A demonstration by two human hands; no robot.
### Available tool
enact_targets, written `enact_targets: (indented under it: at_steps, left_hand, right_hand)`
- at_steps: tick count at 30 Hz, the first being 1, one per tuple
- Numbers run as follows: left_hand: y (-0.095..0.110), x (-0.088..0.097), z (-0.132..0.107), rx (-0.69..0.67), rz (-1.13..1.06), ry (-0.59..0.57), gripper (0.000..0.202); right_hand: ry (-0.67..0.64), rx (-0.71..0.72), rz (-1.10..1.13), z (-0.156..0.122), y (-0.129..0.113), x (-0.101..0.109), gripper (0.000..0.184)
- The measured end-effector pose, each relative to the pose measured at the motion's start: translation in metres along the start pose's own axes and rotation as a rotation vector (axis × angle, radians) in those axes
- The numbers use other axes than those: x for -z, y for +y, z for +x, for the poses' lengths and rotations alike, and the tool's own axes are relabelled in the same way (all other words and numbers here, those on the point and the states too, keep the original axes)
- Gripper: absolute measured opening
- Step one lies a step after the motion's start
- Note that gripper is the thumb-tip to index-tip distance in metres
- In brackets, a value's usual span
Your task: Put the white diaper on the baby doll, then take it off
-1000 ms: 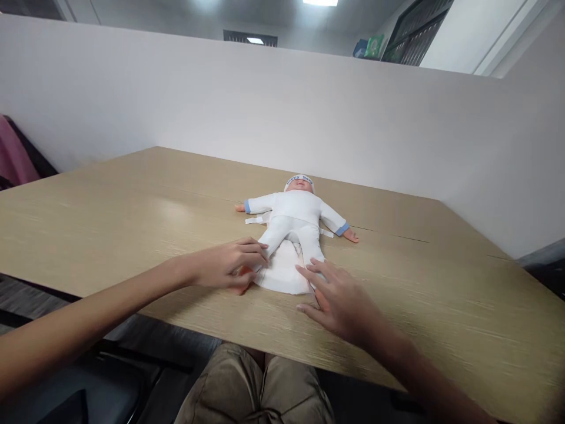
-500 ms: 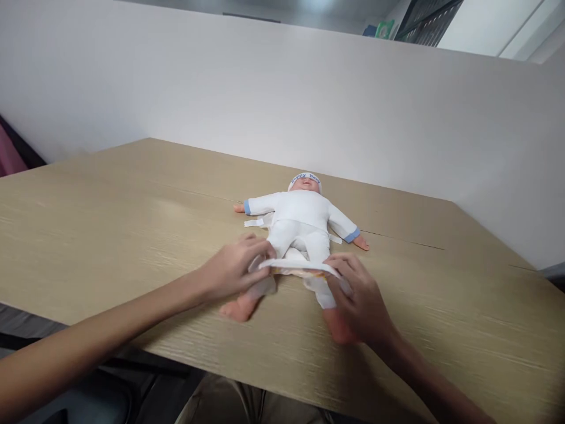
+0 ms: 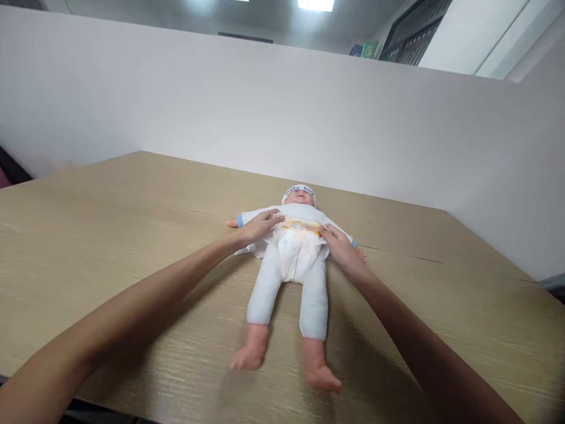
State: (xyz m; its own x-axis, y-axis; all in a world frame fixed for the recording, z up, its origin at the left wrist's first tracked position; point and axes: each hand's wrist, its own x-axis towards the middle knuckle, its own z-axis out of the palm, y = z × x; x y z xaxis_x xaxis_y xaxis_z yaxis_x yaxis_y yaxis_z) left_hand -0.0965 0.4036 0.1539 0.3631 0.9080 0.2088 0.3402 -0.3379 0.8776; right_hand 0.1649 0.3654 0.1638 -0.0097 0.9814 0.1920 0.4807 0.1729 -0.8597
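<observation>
A baby doll (image 3: 291,282) in a white suit and headband lies on its back on the wooden table (image 3: 110,235), feet towards me. A white diaper (image 3: 298,247) with a yellow printed waistband is folded up over its belly. My left hand (image 3: 258,227) pinches the left end of the waistband at the doll's waist. My right hand (image 3: 338,241) pinches the right end. Both arms stretch forward over the table.
A white partition wall (image 3: 309,118) runs behind the table and along its right side. The table's near edge (image 3: 176,412) is just below my arms. Ceiling lights and a dark window frame show above the partition.
The diaper's front flap, which lay flat between the doll's legs, has been lifted and laid over the belly. Both hands moved forward to the waist, and the legs now show bare feet.
</observation>
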Motion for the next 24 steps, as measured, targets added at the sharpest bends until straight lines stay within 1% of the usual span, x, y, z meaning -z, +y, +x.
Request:
enact_targets:
  at_steps: [2, 5, 7, 8, 10, 12, 15, 17, 19, 20, 22, 24]
  left_hand:
    - [-0.005, -0.004, -0.013, 0.072, -0.057, -0.023, 0.065]
    - [0.000, -0.003, -0.036, 0.174, -0.240, -0.120, 0.061]
    - [0.004, 0.001, -0.042, 0.226, -0.339, -0.180, 0.056]
    - [0.006, 0.003, -0.042, 0.242, -0.352, -0.193, 0.054]
    - [0.006, 0.009, -0.036, 0.251, -0.308, -0.177, 0.051]
    - [0.006, 0.016, -0.027, 0.243, -0.250, -0.132, 0.049]
    - [0.012, 0.026, -0.019, 0.158, -0.107, -0.050, 0.047]
    - [0.027, 0.031, -0.019, 0.065, 0.029, 0.000, 0.041]
    - [0.048, 0.028, -0.023, -0.031, 0.152, 0.047, 0.036]
    - [0.059, 0.022, -0.025, -0.083, 0.203, 0.056, 0.033]
    - [0.079, 0.004, -0.027, -0.225, 0.304, 0.030, 0.031]
    - [0.090, -0.022, -0.027, -0.362, 0.414, -0.062, 0.032]
  right_hand:
    - [-0.036, -0.022, 0.031, -0.014, 0.002, 0.002, 0.032]
    - [-0.149, -0.068, 0.074, -0.034, 0.004, 0.012, 0.038]
    - [-0.227, -0.084, 0.070, -0.040, 0.006, 0.020, 0.043]
    - [-0.242, -0.072, 0.057, -0.039, 0.006, 0.023, 0.044]
    - [-0.198, -0.007, 0.012, -0.036, 0.007, 0.028, 0.042]
    - [-0.105, 0.056, -0.050, -0.033, 0.009, 0.033, 0.039]
    - [-0.006, 0.085, -0.156, -0.042, 0.015, 0.040, 0.035]
    - [0.021, 0.110, -0.240, -0.056, 0.024, 0.045, 0.036]
    - [0.039, 0.145, -0.364, -0.071, 0.037, 0.048, 0.037]
    - [0.045, 0.158, -0.431, -0.077, 0.043, 0.050, 0.037]
    - [0.036, 0.160, -0.526, -0.086, 0.055, 0.050, 0.037]
    - [0.017, 0.143, -0.560, -0.088, 0.064, 0.050, 0.036]
